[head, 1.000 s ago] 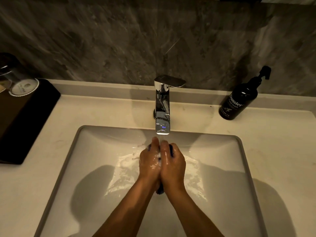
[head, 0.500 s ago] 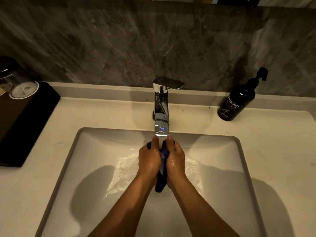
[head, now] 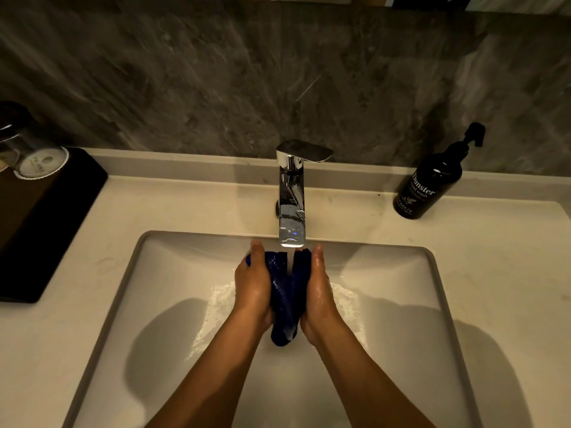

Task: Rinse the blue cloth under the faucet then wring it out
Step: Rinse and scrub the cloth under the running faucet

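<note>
A wet dark blue cloth (head: 285,291) hangs bunched between my two hands over the white sink (head: 173,261), right under the spout of the chrome faucet (head: 292,196). A thin stream of water falls from the spout onto the cloth's top. My left hand (head: 251,284) cups the cloth's left side, and its fingertips point toward the faucet. My right hand (head: 319,288) holds the right side the same way. The cloth's lower end dangles below my wrists. Both hands glisten with water.
A black pump bottle of hand wash (head: 431,183) stands on the counter at the right. A black tray (head: 46,217) with upturned glasses (head: 31,156) sits at the left. A dark stone wall rises behind the faucet. Water pools white on the basin floor under my hands.
My hands were pressed together around the cloth; they have spread apart, and more of the blue cloth shows between them under the stream.
</note>
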